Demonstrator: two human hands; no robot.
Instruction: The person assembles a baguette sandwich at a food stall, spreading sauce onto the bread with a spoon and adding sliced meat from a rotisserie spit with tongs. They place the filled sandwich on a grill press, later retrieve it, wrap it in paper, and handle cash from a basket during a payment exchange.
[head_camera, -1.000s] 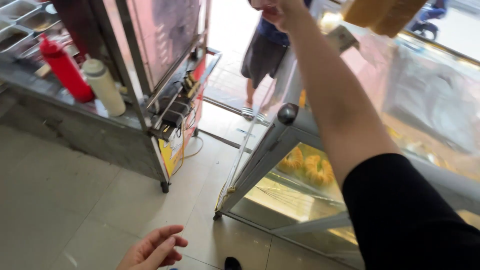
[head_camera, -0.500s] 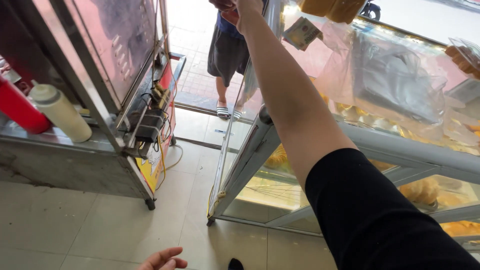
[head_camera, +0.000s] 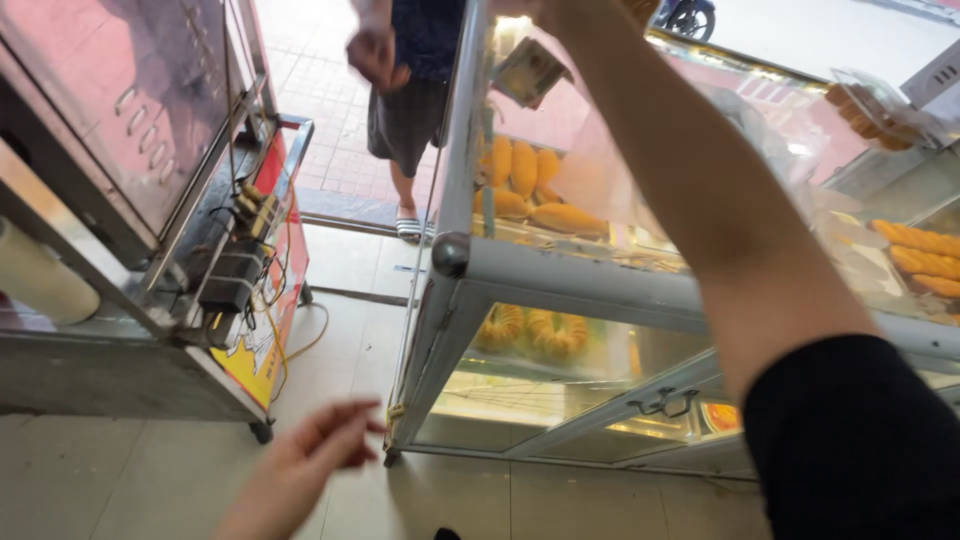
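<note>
My right arm, in a black sleeve, reaches up over the glass display case (head_camera: 560, 270). My right hand (head_camera: 545, 10) is cut off by the top edge, so its grip is hidden. A bit of something tan (head_camera: 642, 8) shows beside it. A folded paper slip (head_camera: 530, 70) sits just under the hand on the case top. My left hand (head_camera: 325, 445) hangs low over the tiled floor, fingers apart and holding nothing. Beyond the case stands another person (head_camera: 415, 110) in dark shorts and sandals, one hand (head_camera: 372, 50) raised.
Golden pastries (head_camera: 525, 170) fill the case's shelves, with more (head_camera: 915, 245) at the right. A metal cart (head_camera: 130, 300) with wiring and a red-yellow panel stands to the left. A narrow tiled gap runs between cart and case. A clear box of pastries (head_camera: 870, 105) rests on top.
The view has swung right and down. My left hand has risen further into view with its fingers spread. The tan thing above my right hand has mostly left the frame.
</note>
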